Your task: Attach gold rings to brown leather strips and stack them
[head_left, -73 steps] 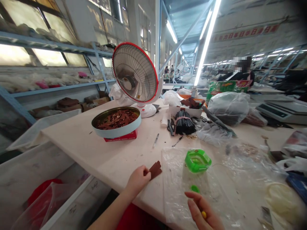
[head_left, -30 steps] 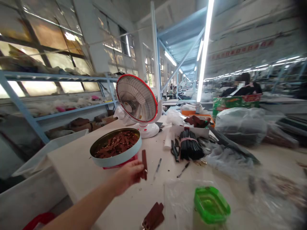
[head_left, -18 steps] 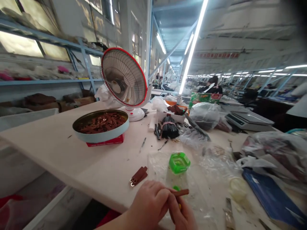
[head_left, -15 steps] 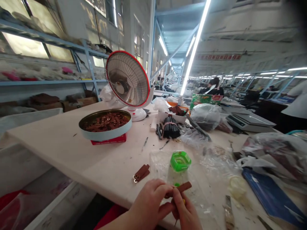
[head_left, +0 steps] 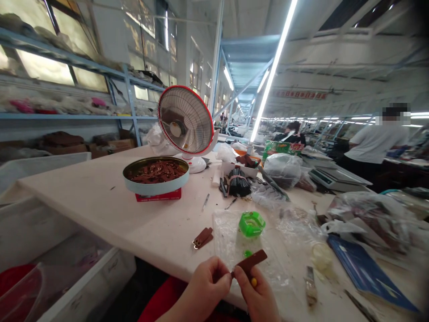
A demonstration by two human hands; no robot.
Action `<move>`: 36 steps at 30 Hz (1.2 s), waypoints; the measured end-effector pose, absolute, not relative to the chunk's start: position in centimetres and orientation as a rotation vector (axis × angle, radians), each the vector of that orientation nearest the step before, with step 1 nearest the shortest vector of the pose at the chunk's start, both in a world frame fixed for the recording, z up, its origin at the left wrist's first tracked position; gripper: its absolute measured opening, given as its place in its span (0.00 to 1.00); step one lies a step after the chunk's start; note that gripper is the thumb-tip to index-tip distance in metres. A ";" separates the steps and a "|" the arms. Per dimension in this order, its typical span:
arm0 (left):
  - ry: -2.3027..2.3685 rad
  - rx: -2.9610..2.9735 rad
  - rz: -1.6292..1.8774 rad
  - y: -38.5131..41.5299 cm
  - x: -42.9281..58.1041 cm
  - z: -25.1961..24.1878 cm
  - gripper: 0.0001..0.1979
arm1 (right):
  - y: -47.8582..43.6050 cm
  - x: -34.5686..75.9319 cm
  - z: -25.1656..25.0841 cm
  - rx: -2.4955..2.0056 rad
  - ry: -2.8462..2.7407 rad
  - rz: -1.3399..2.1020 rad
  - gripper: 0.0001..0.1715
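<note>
Both hands meet at the near table edge. My left hand (head_left: 207, 288) pinches the lower end of a brown leather strip (head_left: 252, 261). My right hand (head_left: 256, 293) grips the same strip from the right, with a small yellow-tipped thing tucked under its fingers. Just ahead of the hands stand a green square dish (head_left: 251, 223) and a small green cap on a clear plastic sheet (head_left: 231, 241). A short stack of brown strips with metal ends (head_left: 203, 237) lies to the left. Farther back, a round tin (head_left: 156, 175) holds several brown pieces.
A red-rimmed dish heater (head_left: 186, 120) stands behind the tin. A bundle of black sticks (head_left: 238, 183), plastic bags, a scale (head_left: 335, 175) and a blue folder (head_left: 362, 270) crowd the right side. White bins sit below the table's left edge. People work at the far right.
My left hand carried a brown strip back from beside the tin to the near edge, where my right hand joined it. The strip's free end has tilted up to the right.
</note>
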State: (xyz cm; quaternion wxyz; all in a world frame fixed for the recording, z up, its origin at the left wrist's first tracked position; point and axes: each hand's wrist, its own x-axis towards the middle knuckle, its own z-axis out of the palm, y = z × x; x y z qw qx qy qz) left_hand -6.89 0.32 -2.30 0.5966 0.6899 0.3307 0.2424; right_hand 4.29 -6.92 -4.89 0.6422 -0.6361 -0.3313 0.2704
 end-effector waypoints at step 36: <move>0.761 1.226 0.361 3.6 -1.5 -5.6 0.10 | -4.5 7.0 -7.6 -1.415 -0.313 0.751 0.23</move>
